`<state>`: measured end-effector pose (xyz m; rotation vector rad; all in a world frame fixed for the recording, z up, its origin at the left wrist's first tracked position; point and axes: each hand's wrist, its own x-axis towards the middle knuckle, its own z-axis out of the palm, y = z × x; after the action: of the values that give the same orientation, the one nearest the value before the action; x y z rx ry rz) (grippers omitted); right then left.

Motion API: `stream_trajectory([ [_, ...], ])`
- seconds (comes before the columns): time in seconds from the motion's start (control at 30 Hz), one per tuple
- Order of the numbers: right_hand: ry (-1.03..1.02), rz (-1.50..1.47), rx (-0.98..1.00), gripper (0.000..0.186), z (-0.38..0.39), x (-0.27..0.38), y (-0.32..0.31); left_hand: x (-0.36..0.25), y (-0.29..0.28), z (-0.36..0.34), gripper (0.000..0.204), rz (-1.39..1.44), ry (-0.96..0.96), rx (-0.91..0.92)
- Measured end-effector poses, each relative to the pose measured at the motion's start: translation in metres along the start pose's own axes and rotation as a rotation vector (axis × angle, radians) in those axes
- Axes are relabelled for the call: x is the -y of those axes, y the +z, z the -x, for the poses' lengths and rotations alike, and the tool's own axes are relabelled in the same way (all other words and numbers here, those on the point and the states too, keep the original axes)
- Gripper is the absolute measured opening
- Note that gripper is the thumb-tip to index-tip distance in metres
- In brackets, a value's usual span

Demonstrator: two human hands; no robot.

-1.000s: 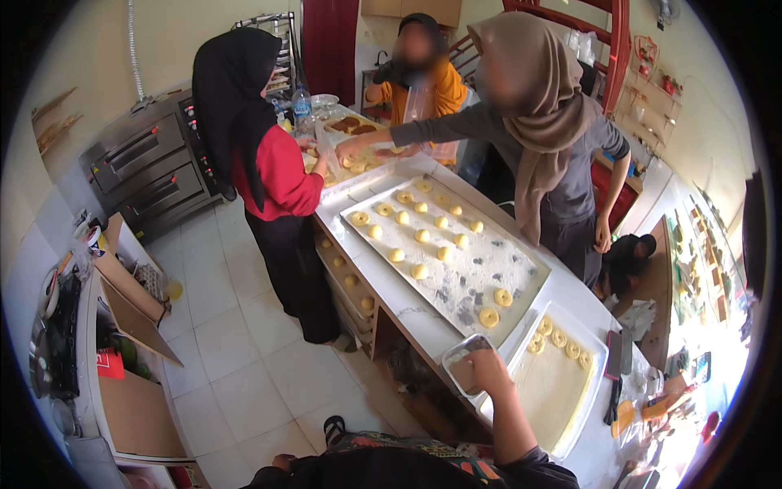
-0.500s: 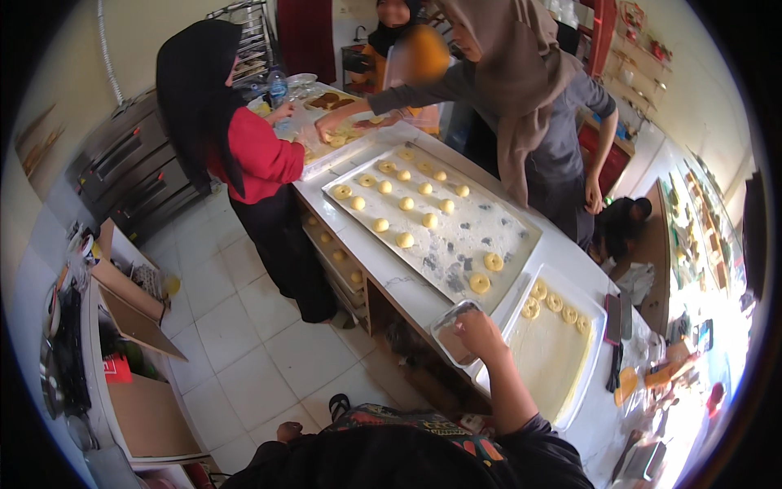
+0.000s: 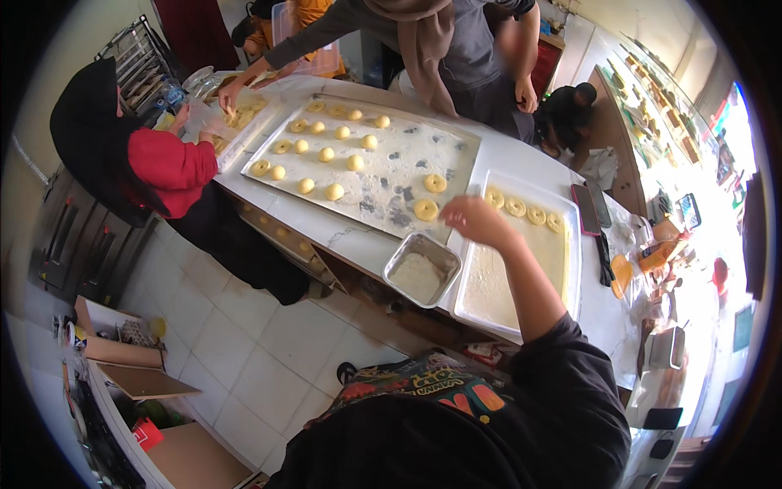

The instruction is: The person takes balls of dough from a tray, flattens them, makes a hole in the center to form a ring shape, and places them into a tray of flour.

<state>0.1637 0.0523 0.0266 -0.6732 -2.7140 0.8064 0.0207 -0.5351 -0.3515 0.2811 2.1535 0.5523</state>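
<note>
My right hand hangs above the edge between two trays, beside a ring of dough. Its fingers are bent and drawn together; anything held in them is too small to make out. The ring lies on a large floured tray with another dough ring and several dough balls. Below my hand, a square metal tin with white flour stands at the counter's near edge. Under my forearm is a smaller tray, with several dough rings along its far end. My left hand is out of view.
Across the counter, a person in grey reaches left toward dough pieces. Another person in a red top works at the left end. Phones and a bread-coloured spatula-like thing lie at right. An open cupboard stands lower left.
My right hand has lifted out of the flour tin and moved up over the trays, near the dough ring. My left hand has left the view, which has shifted rightward.
</note>
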Motion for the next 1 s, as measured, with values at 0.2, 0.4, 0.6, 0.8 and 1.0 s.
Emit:
stream_trajectory([
  [0.2, 0.062, 0.115, 0.006, 0.037, -0.042, -0.097, 0.049, 0.001, -0.002, 0.007, 0.022, 0.051, -0.020, 0.003],
  [0.4, 0.171, 0.175, 0.061, 0.049, -0.071, -0.089, 0.075, 0.008, -0.004, 0.020, 0.024, 0.135, -0.066, -0.054],
  [0.6, 0.242, 0.245, 0.130, 0.045, -0.083, -0.093, 0.083, 0.003, -0.012, 0.022, 0.026, 0.519, -0.171, -0.177],
  [0.8, 0.209, 0.117, -0.059, 0.041, -0.068, -0.107, 0.090, -0.127, -0.066, 0.003, 0.032, 1.247, 0.100, -0.294],
  [1.0, 0.301, -0.570, -0.045, 0.037, -0.056, -0.047, 0.055, -0.321, -0.121, 0.032, 0.027, 1.212, 0.517, -0.027],
])
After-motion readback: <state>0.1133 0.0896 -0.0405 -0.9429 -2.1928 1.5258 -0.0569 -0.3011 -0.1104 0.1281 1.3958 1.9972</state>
